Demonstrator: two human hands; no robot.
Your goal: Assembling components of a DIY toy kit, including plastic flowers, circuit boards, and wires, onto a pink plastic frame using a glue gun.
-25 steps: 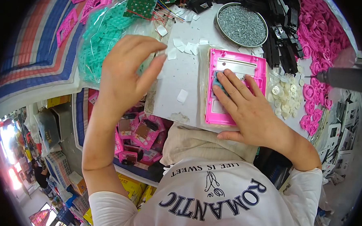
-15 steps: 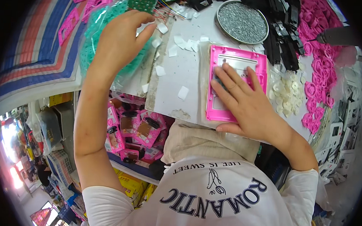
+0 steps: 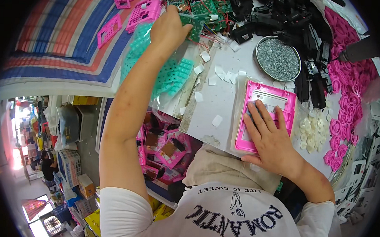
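Note:
My right hand (image 3: 274,141) lies flat with spread fingers on a pink plastic housing (image 3: 289,106), which rests face-down or open side up; I cannot tell which. A metallic plate and a bluish part show inside it, partly under my fingers. At the far left of the table my left hand (image 3: 169,29) reaches over a pile of green circuit boards (image 3: 204,8) with thin coloured wires. Its thumb stands apart from the fingers beside one board (image 3: 195,27); the fingertips are partly hidden. Beneath that forearm is a clear bag of turquoise button sheets (image 3: 174,77).
A round dish of small metal screws (image 3: 278,59) stands behind the housing. Black plastic parts (image 3: 312,77), whitish discs (image 3: 312,132) and pink rings (image 3: 338,125) lie to the right. White squares (image 3: 217,120) are scattered about. Pink assemblies (image 3: 171,149) fill a space below the table.
My left hand has moved farther forward, over the circuit boards. The right hand stays on the pink housing. The whole view has shifted, so things appear lower and more to the right.

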